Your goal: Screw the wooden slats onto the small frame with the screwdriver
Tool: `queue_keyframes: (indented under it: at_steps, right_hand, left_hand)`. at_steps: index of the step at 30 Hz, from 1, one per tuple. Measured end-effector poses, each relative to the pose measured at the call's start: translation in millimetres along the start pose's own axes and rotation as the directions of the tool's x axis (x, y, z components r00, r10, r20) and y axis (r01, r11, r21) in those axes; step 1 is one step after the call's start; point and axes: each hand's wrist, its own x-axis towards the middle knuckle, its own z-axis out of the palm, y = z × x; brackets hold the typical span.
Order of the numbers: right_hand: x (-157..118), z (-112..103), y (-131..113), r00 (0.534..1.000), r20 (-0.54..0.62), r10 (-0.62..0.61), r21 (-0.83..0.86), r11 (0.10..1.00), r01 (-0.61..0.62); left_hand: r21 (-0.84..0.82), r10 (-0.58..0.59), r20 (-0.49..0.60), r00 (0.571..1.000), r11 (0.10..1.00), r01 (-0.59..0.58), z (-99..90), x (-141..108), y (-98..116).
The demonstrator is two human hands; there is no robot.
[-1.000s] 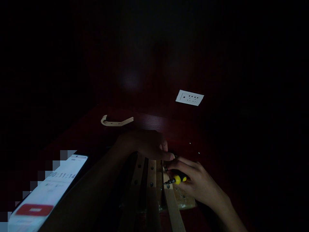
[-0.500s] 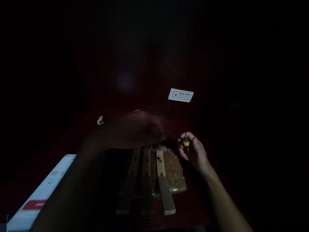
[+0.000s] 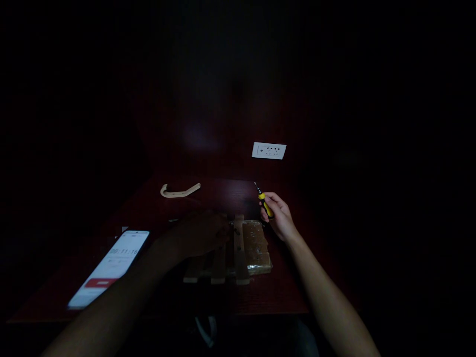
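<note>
In my right hand [image 3: 277, 210] is a yellow and black screwdriver [image 3: 267, 206], fingers wrapped round the handle, its tip pointing up and to the left. My left hand [image 3: 203, 230] is over the wooden pieces, in deep shadow; its fingers bend down near the middle piece, but what they grip cannot be made out. Three wooden strips, a right one [image 3: 241, 263], a middle one [image 3: 218, 265] and a left one [image 3: 192, 275], lie side by side across a brown block wrapped in clear tape [image 3: 256, 248]. Dark screw heads show on the right strip.
A J-shaped wooden hook [image 3: 180, 193] lies at the back left of the dark red table [image 3: 260, 297]. A phone [image 3: 107, 272] with a lit timer screen rests at the left, close to my left forearm. A white socket plate [image 3: 268, 150] is on the wall behind.
My left hand has come down and left over the wooden strips, uncovering the hook at the back. The screwdriver has swung to point up and left in my right hand. The view has shifted.
</note>
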Motion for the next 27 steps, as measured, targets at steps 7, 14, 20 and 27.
queue_keyframes:
  at_steps: [7,14,20,27]
  right_hand:
    - [5,-1,9,1.0,-0.007,0.006,-0.03,1.0,-0.006]
    - [6,0,12,1.0,-0.001,0.014,-0.054,0.998,-0.014]
    - [5,0,14,0.999,0.021,0.027,-0.066,0.997,-0.025]
    - [4,2,19,0.997,0.054,0.046,-0.093,0.995,-0.041]
  left_hand:
    - [0.24,-0.062,-0.165,0.984,0.965,0.101,19.8,7,8]
    - [0.192,0.007,-0.192,0.981,0.981,0.03,29.3,12,4]
    - [0.08,0.038,-0.223,0.974,0.997,-0.021,38.8,18,1]
    - [-0.032,0.056,-0.144,0.988,0.998,-0.061,39.2,21,0]
